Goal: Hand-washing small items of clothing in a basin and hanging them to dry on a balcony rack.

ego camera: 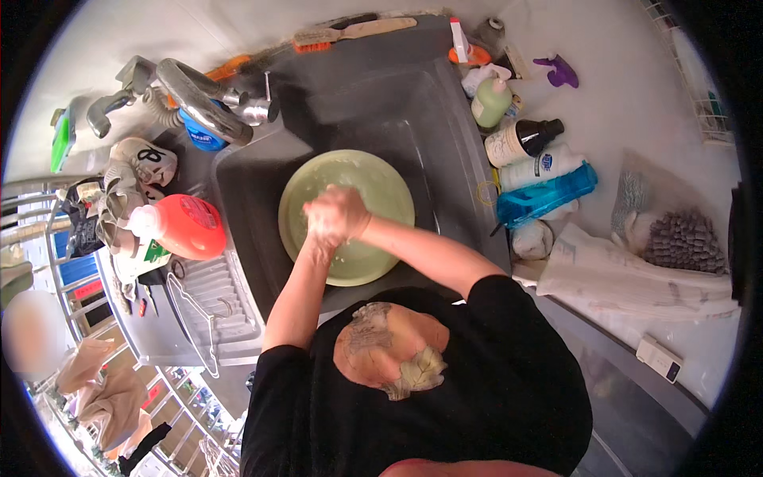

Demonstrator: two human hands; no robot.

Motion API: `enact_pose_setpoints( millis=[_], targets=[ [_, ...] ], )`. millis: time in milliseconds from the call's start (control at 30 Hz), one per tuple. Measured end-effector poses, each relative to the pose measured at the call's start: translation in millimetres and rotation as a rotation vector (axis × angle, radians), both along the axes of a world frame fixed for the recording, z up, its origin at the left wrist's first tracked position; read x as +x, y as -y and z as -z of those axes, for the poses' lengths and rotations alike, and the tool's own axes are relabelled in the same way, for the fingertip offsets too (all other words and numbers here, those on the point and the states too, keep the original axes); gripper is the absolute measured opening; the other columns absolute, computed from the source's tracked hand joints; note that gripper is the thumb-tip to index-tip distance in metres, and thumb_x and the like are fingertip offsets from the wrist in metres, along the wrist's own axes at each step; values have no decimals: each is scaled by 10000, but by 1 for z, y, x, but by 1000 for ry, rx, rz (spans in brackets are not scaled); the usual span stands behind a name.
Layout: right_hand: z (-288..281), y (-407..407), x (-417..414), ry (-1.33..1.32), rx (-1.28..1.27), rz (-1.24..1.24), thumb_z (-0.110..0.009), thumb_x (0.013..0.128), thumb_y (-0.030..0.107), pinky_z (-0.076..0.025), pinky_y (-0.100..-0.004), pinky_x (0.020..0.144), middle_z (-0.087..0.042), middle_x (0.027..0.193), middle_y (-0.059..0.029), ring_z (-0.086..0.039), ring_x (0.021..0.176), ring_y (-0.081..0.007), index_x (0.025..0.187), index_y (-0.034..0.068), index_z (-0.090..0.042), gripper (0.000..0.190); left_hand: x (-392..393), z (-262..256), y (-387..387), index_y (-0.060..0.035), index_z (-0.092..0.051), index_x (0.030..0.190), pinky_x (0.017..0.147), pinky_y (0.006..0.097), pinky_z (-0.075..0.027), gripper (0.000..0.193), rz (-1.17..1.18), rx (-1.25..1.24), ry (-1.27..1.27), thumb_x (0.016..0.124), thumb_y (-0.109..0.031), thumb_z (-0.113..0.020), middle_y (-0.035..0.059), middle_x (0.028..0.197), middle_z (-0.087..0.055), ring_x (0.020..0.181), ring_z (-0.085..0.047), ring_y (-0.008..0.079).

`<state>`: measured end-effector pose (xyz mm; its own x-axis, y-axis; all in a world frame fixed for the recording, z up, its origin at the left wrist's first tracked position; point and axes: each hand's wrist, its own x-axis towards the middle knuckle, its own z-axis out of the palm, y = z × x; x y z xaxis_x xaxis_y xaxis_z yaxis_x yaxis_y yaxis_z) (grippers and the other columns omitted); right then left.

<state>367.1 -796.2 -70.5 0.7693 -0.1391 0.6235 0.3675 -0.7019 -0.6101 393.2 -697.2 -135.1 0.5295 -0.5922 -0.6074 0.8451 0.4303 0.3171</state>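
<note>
Both hands are pressed together above a pale green plastic basin (381,265), blurred as if in motion. My left hand (323,236) is mostly covered by my right hand (344,208), which wraps over it from the right. Whether anything is held between the palms is hidden. In the basin lies cloudy, greenish liquid with whitish flecks or foam. The basin sits inside a dark grey sink (357,95), close to its front side.
A chrome faucet (202,107) arches over the sink's left rim. Left of the sink stand a red detergent bottle (191,226) and a wire hanger (199,313) on the ribbed drainboard. A wooden brush (369,30) lies along the back; several bottles, including a green pump bottle (492,104), line the right.
</note>
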Motion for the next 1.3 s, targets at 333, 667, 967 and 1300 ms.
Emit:
enact_pose_setpoints(
  millis=[333,667,967,1300],
  targets=[
    [14,5,6,-226,103,30,-647,811,270,-466,-392,518,-584,552,-43,-607,543,-248,578,197,-576,254,-5,28,-16,-151,-599,1088,685,327,-553,418,133,-159,-157,906,-520,-528,15,1007,-652,849,-641,193],
    [49,35,-7,-884,1442,10,-691,821,467,-498,-335,809,-641,1055,-105,-643,921,-221,1159,40,-583,556,3,-77,-8,-28,-444,1340,1009,443,-443,520,-70,-159,-20,998,-406,-346,144,1303,-535,1167,-545,309],
    [-11,18,-8,-299,311,44,-671,774,232,-513,-375,689,-626,912,-73,-622,834,-299,835,84,-590,180,-2,-65,-15,-56,-485,1319,1022,408,-421,577,-48,-73,-15,955,-501,-439,101,1313,-545,1206,-523,241],
    [-9,27,23,-252,-105,191,-655,807,304,-496,-382,551,-529,538,-45,-588,531,-244,572,172,-543,292,4,-59,18,-137,-561,1112,816,324,-521,406,61,-85,-14,945,-495,-462,10,1092,-599,962,-596,156]
  ],
)
